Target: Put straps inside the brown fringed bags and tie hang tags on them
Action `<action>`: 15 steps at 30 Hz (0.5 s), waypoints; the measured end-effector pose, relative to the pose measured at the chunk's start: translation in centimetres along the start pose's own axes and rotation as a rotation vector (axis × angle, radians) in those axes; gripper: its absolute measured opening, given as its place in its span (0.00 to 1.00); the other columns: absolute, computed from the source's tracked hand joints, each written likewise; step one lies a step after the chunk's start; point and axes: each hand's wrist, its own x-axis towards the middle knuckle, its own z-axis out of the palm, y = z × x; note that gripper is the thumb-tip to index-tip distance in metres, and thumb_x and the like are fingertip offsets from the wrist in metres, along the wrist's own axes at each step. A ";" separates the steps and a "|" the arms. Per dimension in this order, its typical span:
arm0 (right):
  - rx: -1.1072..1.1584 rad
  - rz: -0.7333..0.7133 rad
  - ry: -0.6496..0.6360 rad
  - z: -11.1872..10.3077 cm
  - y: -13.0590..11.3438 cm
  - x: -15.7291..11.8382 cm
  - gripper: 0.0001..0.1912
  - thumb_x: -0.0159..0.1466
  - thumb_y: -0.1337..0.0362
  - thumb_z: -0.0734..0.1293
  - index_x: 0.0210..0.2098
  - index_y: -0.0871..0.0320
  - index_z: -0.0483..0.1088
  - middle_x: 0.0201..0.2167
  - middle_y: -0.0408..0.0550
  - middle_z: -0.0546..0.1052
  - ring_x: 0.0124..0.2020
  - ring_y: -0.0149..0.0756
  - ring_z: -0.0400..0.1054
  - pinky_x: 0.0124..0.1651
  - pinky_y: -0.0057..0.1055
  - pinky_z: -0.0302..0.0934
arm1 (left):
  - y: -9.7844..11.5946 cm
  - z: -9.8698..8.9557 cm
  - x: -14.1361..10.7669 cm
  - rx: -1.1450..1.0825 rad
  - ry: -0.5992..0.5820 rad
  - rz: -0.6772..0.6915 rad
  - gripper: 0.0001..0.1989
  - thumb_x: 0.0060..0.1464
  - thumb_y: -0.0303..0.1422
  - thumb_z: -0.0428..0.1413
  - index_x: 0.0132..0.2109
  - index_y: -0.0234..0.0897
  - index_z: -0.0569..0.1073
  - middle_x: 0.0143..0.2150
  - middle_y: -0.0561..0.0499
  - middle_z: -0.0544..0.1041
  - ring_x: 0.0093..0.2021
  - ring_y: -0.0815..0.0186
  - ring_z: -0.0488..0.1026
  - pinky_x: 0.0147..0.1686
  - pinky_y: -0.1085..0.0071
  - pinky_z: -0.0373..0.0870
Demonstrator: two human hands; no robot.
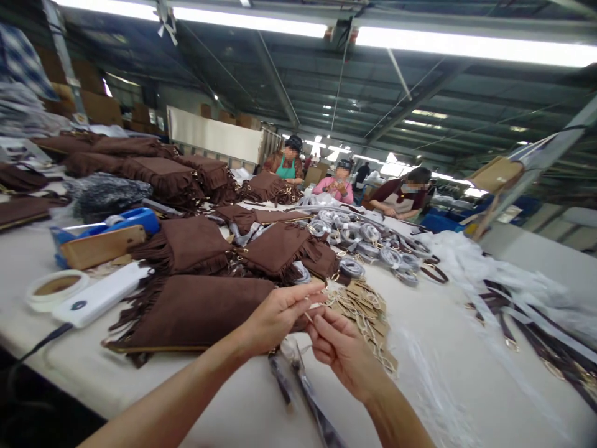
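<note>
My right hand (339, 350) is closed in a pinch on a thin pale cord (308, 317), below and right of the other hand. Meeting it from the left, my left hand (278, 316) has its upper fingers stretched forward and its lower ones curled in at the cord; its thumb is hidden. Behind my left wrist lies a dark brown fringed bag (200, 308) with a gold zip along its near edge. A dark strap in clear plastic (310, 395) hangs or lies below the hands. Kraft paper tags with pale strings (366, 311) are heaped beside my right hand.
Left are a tape roll (58, 289), a white corded device (100, 295) and a blue tape dispenser (105, 233). More brown bags (275, 249) and coiled wrapped straps (373, 239) cover the table. Loose straps (536, 339) and plastic lie right. Several people work at the far side.
</note>
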 end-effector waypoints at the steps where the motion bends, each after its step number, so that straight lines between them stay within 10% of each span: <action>1: -0.116 -0.013 0.005 -0.5 -0.3 -0.1 0.19 0.55 0.49 0.75 0.31 0.58 0.72 0.20 0.36 0.65 0.17 0.20 0.46 0.19 0.21 0.41 | -0.2 -0.3 -0.2 0.023 -0.015 -0.002 0.26 0.61 0.43 0.53 0.61 0.34 0.68 0.56 0.43 0.76 0.57 0.56 0.71 0.57 0.62 0.65; 8: -0.588 -0.075 0.177 -5.0 -4.3 -1.4 0.22 0.55 0.45 0.72 0.38 0.56 0.78 0.29 0.46 0.78 0.27 0.32 0.64 0.29 0.29 0.55 | -3.3 -2.8 -0.9 0.804 -0.133 -0.040 0.14 0.61 0.30 0.48 0.44 0.38 0.79 0.45 0.44 0.80 0.47 0.56 0.74 0.49 0.64 0.65; 15: -0.710 -0.052 0.123 -5.5 -1.7 0.4 0.15 0.53 0.52 0.73 0.36 0.54 0.81 0.32 0.46 0.81 0.36 0.42 0.71 0.42 0.37 0.61 | -4.2 -3.8 -1.1 0.895 -0.332 -0.036 0.14 0.52 0.22 0.51 0.34 0.40 0.80 0.44 0.46 0.78 0.49 0.56 0.70 0.51 0.59 0.59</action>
